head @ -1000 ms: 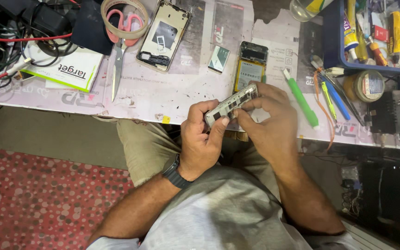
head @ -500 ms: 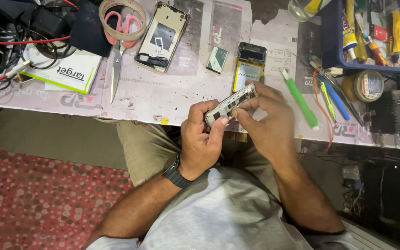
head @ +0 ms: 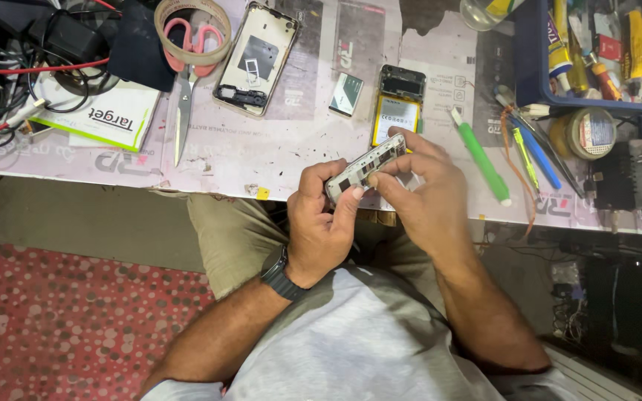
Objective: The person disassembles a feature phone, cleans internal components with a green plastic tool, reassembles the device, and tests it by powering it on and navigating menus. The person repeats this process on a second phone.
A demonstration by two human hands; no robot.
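Nothing has shifted: left hand (head: 319, 223) and right hand (head: 419, 194) still pinch the phone frame (head: 365, 168) over the lap.

Silver phone frame (head: 366, 167) held tilted, edge-up, above table edge.

Just beyond the fingers (head: 399, 160) the opened phone (head: 397, 111) blocks; left of them, toward the scissors (head: 186, 89), the mat (head: 261, 152) lies bare.
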